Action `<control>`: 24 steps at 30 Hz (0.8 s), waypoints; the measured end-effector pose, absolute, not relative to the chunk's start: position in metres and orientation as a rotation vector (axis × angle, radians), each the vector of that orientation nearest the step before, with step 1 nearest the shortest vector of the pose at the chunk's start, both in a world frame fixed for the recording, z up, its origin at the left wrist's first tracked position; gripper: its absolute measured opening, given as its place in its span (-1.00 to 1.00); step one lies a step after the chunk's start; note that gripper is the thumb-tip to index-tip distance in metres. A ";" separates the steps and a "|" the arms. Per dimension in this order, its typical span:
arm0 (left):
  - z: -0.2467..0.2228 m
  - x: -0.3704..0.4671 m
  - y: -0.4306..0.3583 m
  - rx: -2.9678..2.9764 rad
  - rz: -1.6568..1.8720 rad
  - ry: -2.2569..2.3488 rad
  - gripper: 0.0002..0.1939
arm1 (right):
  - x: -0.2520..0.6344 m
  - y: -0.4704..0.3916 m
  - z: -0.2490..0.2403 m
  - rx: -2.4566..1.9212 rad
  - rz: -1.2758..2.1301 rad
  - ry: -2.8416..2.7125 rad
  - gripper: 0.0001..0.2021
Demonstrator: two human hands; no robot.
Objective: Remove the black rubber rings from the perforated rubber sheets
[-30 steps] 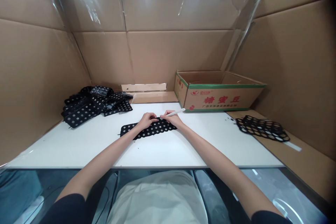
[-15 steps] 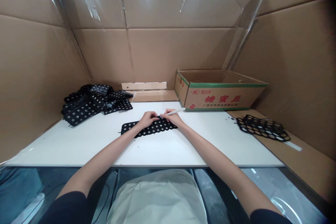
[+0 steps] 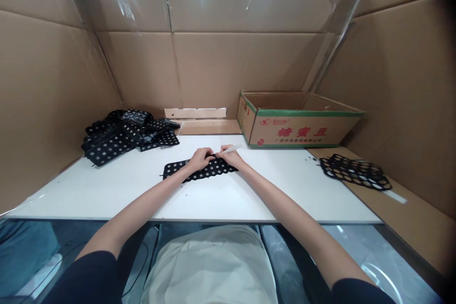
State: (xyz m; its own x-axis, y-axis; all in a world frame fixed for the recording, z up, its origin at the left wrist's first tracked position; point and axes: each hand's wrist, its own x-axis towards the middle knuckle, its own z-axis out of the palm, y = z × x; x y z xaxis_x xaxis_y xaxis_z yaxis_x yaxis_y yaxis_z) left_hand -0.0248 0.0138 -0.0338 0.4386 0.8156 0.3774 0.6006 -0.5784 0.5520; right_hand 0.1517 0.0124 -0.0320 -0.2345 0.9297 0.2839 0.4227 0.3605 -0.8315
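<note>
A smooth white worktop (image 3: pixel 285 190) carries a black dotted strip (image 3: pixel 213 167) lying flat near its middle, a loose heap of similar dotted pieces (image 3: pixel 114 142) at the far left, and an open carton (image 3: pixel 302 128) at the back right; black ring-patterned mesh (image 3: pixel 356 172) overlaps its right edge, with dark specks (image 3: pixel 314 159) just beside

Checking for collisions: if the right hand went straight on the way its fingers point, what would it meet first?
Probably the left hand, just ahead of the right hand at the dotted fabric; the gap is unclear.
</note>
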 end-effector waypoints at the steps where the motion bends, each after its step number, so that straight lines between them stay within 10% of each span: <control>1: -0.034 -0.025 0.014 2.348 0.897 1.213 -0.93 | 0.151 0.013 -0.032 -1.186 0.797 -1.813 -0.75; 24: -0.015 -0.034 0.017 2.287 0.684 1.120 -0.88 | 0.154 0.000 -0.025 -1.118 1.092 -1.379 -0.72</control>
